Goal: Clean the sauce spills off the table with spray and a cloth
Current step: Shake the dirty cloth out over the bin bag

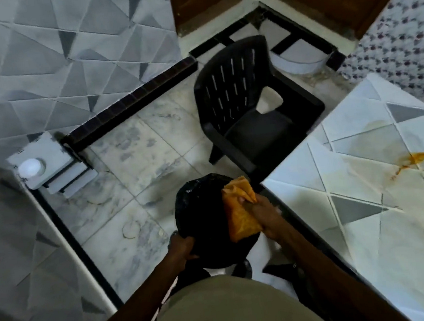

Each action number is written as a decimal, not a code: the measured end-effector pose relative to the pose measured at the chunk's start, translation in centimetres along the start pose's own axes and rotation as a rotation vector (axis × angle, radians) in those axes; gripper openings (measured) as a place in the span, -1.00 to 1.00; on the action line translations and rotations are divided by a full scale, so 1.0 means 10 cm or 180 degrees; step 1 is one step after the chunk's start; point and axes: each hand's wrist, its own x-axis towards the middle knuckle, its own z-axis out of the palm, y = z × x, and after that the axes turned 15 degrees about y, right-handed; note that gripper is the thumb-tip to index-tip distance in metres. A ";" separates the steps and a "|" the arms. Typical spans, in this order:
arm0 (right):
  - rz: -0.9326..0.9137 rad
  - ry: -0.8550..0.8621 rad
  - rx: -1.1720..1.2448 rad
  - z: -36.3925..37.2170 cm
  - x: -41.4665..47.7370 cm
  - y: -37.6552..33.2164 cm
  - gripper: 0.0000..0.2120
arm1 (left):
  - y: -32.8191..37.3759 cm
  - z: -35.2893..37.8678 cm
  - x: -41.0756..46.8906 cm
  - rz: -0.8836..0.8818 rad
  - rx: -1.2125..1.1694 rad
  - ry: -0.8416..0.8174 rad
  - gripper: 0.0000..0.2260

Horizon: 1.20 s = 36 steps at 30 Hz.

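The inside of the black bin bag [201, 213] was too dark to make out, and the person's shirt hid its near edge. The table [369, 222] was cut off at the right and near edges of the view, so only part of its top showed. No spray bottle could be seen.

The right hand [266, 217] had its fingers closed around an orange-stained cloth [239, 209], crumpled and folded, held over the open bag just left of the table's corner. The left hand [180, 247] gripped the bag's near left rim, fingers curled over it.

On the table's right side an orange sauce streak [415, 161] curved across the pale patterned top, with faint yellowish smears around it. A black plastic chair [251, 119] stood on the floor beyond the bag.
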 end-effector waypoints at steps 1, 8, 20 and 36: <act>0.0097 -0.0060 0.0084 0.15 0.03 -0.13 -0.88 | 0.07 -0.14 0.10 -0.0043 -0.0078 0.0044 -0.59; 0.0480 -0.0375 0.0470 1.20 0.26 -0.97 -0.74 | 0.70 -1.05 0.74 -0.0098 -0.0606 0.0441 -0.55; 0.0539 -0.0675 0.0808 3.04 1.07 -2.17 -0.34 | 2.00 -2.38 2.12 -0.0177 -0.1435 0.0619 -0.55; 0.0722 -0.0633 0.0205 6.07 3.60 -3.26 -0.38 | 3.72 -3.23 5.54 -0.0994 -0.1968 0.0823 -0.64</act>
